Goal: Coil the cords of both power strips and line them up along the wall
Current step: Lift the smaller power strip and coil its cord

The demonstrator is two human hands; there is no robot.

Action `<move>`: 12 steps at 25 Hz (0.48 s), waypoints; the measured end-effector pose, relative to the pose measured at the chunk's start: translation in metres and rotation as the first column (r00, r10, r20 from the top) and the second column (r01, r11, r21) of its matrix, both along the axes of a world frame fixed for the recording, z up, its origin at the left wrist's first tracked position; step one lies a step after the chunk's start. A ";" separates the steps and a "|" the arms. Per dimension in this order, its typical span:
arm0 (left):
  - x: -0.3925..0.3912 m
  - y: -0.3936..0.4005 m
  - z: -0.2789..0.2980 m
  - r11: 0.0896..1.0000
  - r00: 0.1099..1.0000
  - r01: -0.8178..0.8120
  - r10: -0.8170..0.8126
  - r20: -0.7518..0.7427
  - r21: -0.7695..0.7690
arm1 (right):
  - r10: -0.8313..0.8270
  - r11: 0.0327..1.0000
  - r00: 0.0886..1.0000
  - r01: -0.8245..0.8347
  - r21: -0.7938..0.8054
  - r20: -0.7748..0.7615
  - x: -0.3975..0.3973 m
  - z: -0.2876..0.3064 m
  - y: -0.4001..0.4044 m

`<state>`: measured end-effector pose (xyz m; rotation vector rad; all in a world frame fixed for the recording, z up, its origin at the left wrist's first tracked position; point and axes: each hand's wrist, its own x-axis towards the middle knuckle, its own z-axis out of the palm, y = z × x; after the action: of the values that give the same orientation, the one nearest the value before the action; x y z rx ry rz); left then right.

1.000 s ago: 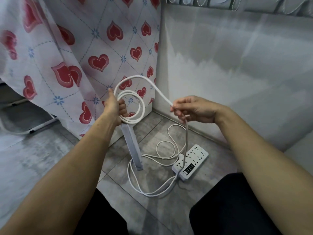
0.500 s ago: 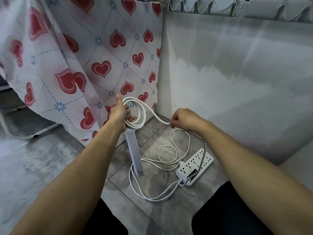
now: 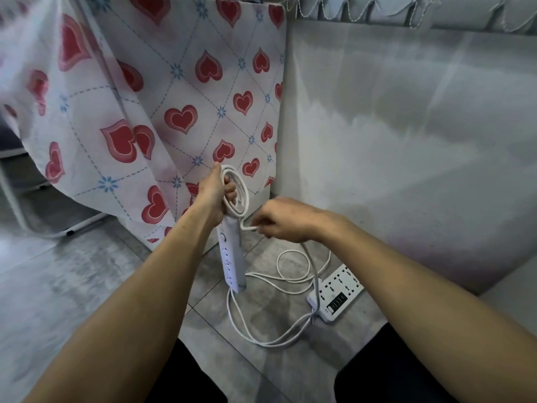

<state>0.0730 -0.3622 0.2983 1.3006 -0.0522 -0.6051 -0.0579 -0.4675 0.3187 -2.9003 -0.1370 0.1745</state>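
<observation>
Cord (image 3: 312, 266) feeding from floor slack into coil (image 3: 238, 193) at frame centre, left hand (image 3: 213, 196) gripping loops with strip (image 3: 231, 257) hanging below, right hand (image 3: 283, 219) pinching cord. Keeping loops even; second strip (image 3: 337, 295) lying lower right.

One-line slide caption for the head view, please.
Left hand grips coiled cord with hanging power strip; right hand feeds cord; second strip on floor.

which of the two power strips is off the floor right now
The narrow power strip, hanging upright below the cord coil gripped by the left hand. The wider power strip lies flat on the tiled floor by the wall.
</observation>
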 end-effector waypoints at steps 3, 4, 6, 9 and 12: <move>-0.007 0.000 0.000 0.974 0.973 0.198 -0.208 0.096 0.106 | -0.014 1.000 0.969 0.007 0.028 0.247 -0.001 0.005 -0.003; -0.012 -0.001 0.000 0.956 0.954 0.253 -0.272 0.125 0.148 | -0.025 0.999 0.947 0.010 0.048 0.320 -0.001 0.007 -0.004; -0.022 -0.002 0.003 0.927 0.917 0.316 -0.353 0.185 0.203 | -0.082 0.994 0.908 0.042 0.105 0.411 -0.001 0.009 -0.004; -0.028 0.000 0.008 0.888 0.870 0.436 -0.458 0.185 0.146 | -0.246 0.956 0.846 0.132 0.262 0.473 0.000 0.007 -0.007; -0.027 0.002 0.009 0.803 0.802 0.592 -0.595 0.052 0.071 | -0.409 0.893 0.771 0.230 0.386 0.488 0.000 0.006 -0.019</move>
<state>0.0458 -0.3604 0.3069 1.3546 -0.5283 -1.1022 -0.0583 -0.4862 0.3248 -2.5146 0.2281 -0.7070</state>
